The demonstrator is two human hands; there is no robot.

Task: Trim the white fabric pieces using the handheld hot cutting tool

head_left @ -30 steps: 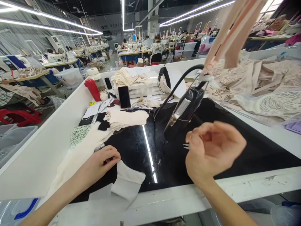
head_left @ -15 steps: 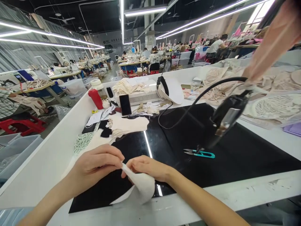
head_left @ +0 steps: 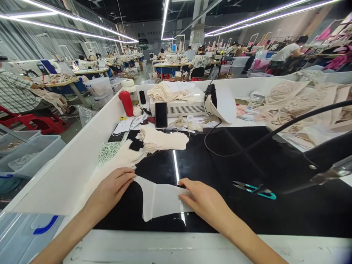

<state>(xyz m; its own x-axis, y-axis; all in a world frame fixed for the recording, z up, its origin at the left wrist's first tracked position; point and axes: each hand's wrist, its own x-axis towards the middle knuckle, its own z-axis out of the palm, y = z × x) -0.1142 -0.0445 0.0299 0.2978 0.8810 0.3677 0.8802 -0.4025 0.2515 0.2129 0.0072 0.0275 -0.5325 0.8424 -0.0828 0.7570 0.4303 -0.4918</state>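
Cloth (head_left: 165, 201), pale and thin, lies in front of us in the head view, stretched between our two hands over the black sheet (head_left: 217, 220) on the white table (head_left: 176, 245). Our left hand (head_left: 117, 183) pinches its upper left corner between thumb and fingertips. Our right hand (head_left: 199, 196) reaches over its other end, thumb and forefinger parted on it; the remaining fingers are mostly hidden, so we cannot tell whether they grip.

Right of our right hand we see snips (head_left: 248, 187) with turquoise handles, and farther right, a dark tool (head_left: 331, 167) with a metal part, blurred and cut off by the edge. Beyond both hands lies a stack of cream pieces (head_left: 167, 141), with a phone (head_left: 161, 114) propped upright behind it. Just beyond our left hand runs a longer cream cloth (head_left: 125, 157), and near it, farther left, a tangle of pale green cord (head_left: 109, 151). Well past that hand, a red bottle (head_left: 125, 103) leans near the table's wall. Beyond our right hand, a white visor (head_left: 227, 104) rests by the far wall.
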